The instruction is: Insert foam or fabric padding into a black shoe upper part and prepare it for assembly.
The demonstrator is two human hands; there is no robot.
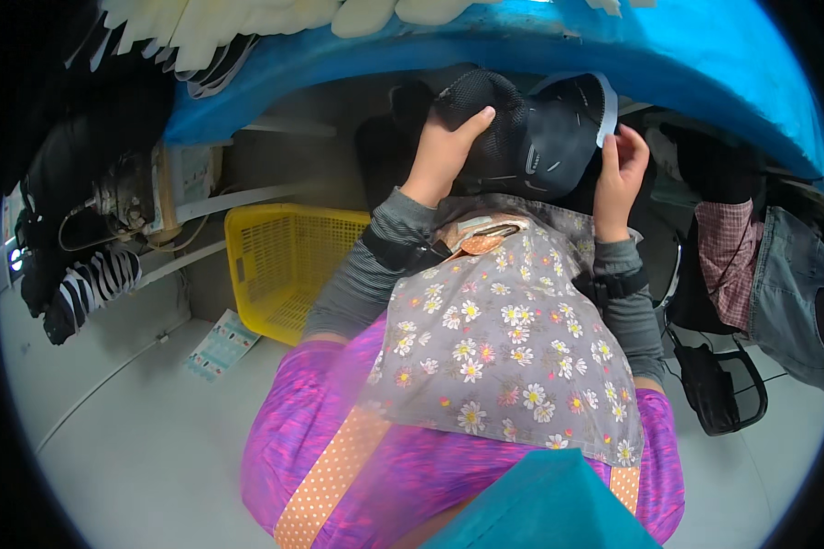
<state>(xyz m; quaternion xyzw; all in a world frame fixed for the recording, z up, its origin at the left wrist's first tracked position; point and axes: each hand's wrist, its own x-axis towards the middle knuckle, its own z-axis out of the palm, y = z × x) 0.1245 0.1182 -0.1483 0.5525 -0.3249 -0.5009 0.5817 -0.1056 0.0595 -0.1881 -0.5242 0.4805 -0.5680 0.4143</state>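
Note:
A black shoe upper (pixel 554 151) is raised above my lap, just under the rim of the blue-covered table. Mesh covers its left part, and a white strip (pixel 606 105) runs along its right edge. My left hand (pixel 449 151) is closed around the mesh part, thumb on top. At the lower end of the white strip, the curled thumb and fingers of my right hand (pixel 621 169) grip the edge; the exact contact is hard to see. Below both hands, a grey flowered apron (pixel 513 339) covers my lap, with an orange-patterned item (pixel 485 242) lying on it.
The blue table (pixel 696 55) curves across the far side, with pale cut pieces (pixel 201 32) on top. A yellow basket (pixel 279 206) stands at my left. Striped black-and-white pieces (pixel 101 284) hang farther left. A black bag (pixel 712 389) and another person's clothed legs (pixel 783 293) are at right.

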